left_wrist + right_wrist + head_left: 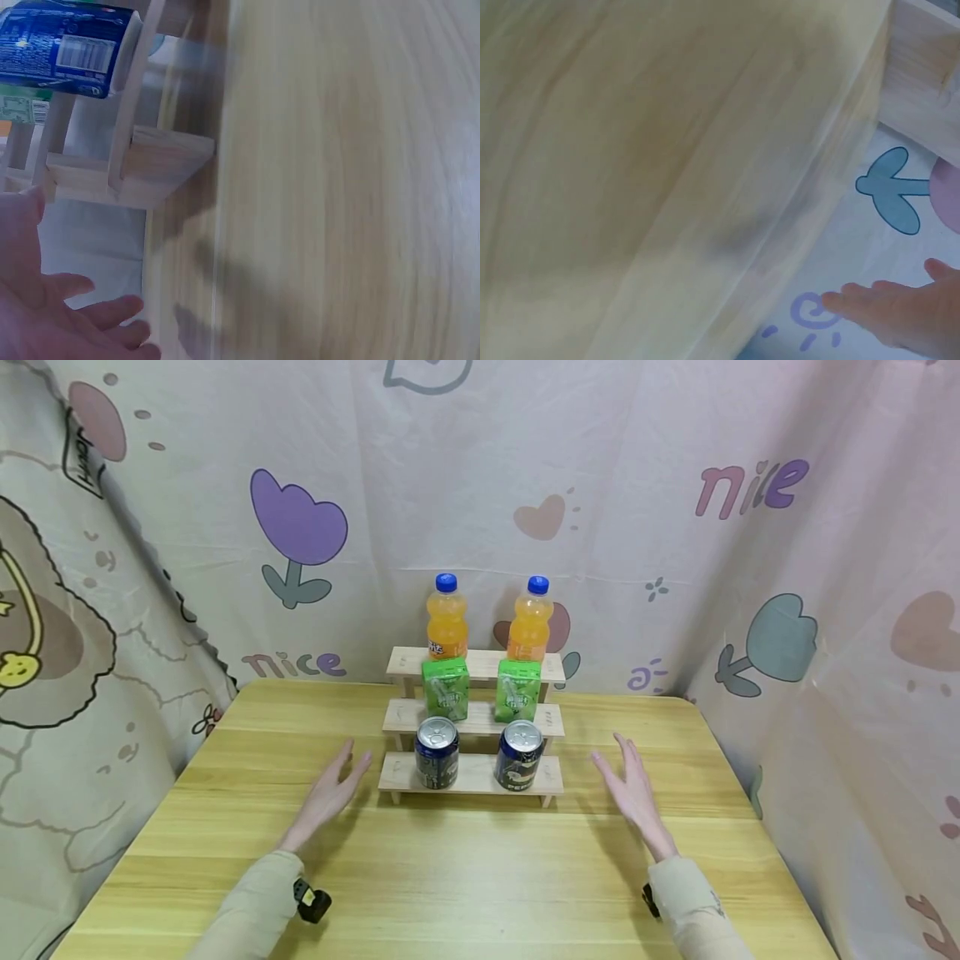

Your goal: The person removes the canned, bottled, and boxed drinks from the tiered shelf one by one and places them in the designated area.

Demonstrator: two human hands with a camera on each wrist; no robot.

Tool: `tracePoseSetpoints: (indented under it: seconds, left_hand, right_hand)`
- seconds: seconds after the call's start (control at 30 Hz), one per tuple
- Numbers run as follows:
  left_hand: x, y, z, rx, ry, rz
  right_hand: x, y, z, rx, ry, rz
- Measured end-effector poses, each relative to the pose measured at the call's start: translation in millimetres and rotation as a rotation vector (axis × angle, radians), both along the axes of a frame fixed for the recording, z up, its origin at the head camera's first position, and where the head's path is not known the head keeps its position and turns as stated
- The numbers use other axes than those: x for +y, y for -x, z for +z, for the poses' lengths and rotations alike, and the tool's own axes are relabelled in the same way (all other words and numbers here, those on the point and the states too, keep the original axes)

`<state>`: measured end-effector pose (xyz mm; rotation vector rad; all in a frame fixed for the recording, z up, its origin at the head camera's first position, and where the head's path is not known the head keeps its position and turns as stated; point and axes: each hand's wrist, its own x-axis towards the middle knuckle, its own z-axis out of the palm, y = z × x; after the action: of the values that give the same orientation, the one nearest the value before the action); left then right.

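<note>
"Anything held?"
"Nothing: left hand (327,795) and right hand (633,792) flank the wooden stand (477,773), fingers spread. Left can (437,758) and right can (519,760) stand on its lowest tier."
"Which step?"
"Seemingly before any grasp; gripping a can would call for reaching inward, curling fingers."

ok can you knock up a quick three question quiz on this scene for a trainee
1. Multiple choice: which step of the shelf do the cans stand on?
a) top
b) middle
c) bottom

2. True or false: the left hand is gripping a green carton.

3. Fill in the missing word: the orange drink bottles have ____ caps.

Key:
1. c, bottom
2. False: that hand holds nothing and is off to the side of the shelf
3. blue
</note>
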<state>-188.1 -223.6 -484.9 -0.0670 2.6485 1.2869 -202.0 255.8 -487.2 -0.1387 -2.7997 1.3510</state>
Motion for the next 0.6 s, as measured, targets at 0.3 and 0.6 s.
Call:
tracePoseSetpoints:
  seconds: [0.3,0.6]
  left_hand:
    - [9.0,-0.8,1.7,-0.03,-0.148,0.024]
    - [14.1,3.9,-5.2,-0.068,-0.247,0.032]
  right_hand:
    - [-2,1.1,8.2,0.079,0.242,0.0]
    - [-11,4.0,25.4,0.076,0.405,-0.01]
